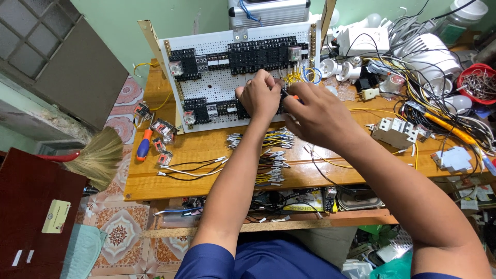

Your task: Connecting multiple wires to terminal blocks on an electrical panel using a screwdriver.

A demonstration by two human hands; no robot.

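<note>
- A white perforated panel (227,82) is standing tilted back on the wooden bench (206,150), in the upper middle of the frame, braced by pale wooden struts at its sides.
- Rows of black terminal blocks and sockets are sitting across its top and along its lower edge; a few clear cube relays are plugged in, and yellow and blue wires are curling at its right side.
- The left hand (258,95) is resting against the panel's lower right part, its grip curled closed with fingertips pinched at a terminal; what they are pinching is too small to tell.
- The right hand (315,113) is lying just beside it, its grip closed around a thin tool with an orange and black handle (289,96), the tip pointing at the panel.
- Bundles of short wires (268,155) are lying on the bench below the hands.
- A red and blue screwdriver (144,145) is lying at the left of the panel.
</note>
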